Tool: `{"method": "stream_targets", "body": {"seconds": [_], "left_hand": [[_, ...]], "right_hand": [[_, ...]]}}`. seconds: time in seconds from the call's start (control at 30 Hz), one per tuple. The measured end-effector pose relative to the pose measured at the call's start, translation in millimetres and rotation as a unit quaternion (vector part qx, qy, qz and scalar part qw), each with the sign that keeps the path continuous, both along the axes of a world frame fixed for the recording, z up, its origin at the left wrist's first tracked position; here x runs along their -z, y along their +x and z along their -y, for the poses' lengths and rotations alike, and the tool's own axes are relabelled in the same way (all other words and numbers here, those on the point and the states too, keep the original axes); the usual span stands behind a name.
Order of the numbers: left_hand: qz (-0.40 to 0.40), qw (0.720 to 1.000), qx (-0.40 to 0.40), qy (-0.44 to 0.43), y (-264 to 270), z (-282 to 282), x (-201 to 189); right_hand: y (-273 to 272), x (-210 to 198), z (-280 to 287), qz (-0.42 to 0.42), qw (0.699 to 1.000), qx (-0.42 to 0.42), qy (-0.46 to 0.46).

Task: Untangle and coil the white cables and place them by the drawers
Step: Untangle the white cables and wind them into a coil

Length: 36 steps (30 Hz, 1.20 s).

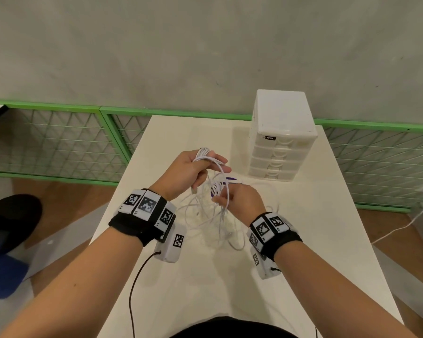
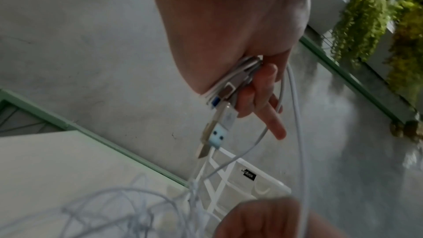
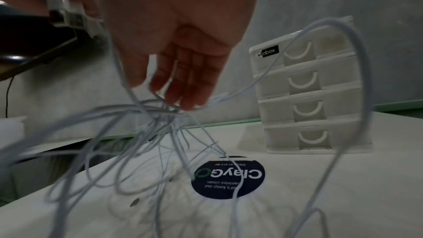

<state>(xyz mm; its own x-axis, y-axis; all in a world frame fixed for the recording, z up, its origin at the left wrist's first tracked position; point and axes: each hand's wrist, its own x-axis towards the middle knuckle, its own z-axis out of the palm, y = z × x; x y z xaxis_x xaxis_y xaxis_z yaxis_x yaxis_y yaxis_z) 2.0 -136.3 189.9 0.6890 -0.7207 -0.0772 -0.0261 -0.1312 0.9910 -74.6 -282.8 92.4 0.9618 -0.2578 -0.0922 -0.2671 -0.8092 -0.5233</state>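
Head view, white cables (image 1: 206,211) gripped in both hands, hanging below

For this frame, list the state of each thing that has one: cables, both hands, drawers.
white cables: tangled, lifted partly off the table, none coiled by the drawers yet
left hand: grips a bunch of cable ends, USB plugs hanging below the fingers
right hand: pinches strands of the tangle
drawer unit: upright, all four drawers closed
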Motion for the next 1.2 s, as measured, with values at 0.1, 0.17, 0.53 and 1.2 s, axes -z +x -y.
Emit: {"method": "stream_targets", "body": {"seconds": [0.1, 0.17, 0.53, 1.2], "left_hand": [[-0.026, 1.000, 0.004, -0.005, -4, -5, 0], [-0.038, 0.999, 0.010, -0.006, -4, -9, 2], [-0.070, 0.995, -0.065, 0.043, 7, -21, 17], [-0.128, 0.916, -0.202, 0.323, 18, -40, 70]], "right_hand": [[0, 3, 2, -0.058, 0.998, 0.022, -0.013], [1, 1, 4, -0.095, 0.995, 0.033, -0.017], [7, 7, 5, 0.010, 0.990, 0.095, 0.099], [-4, 37, 53, -0.051, 0.915, 0.329, 0.227]]}}
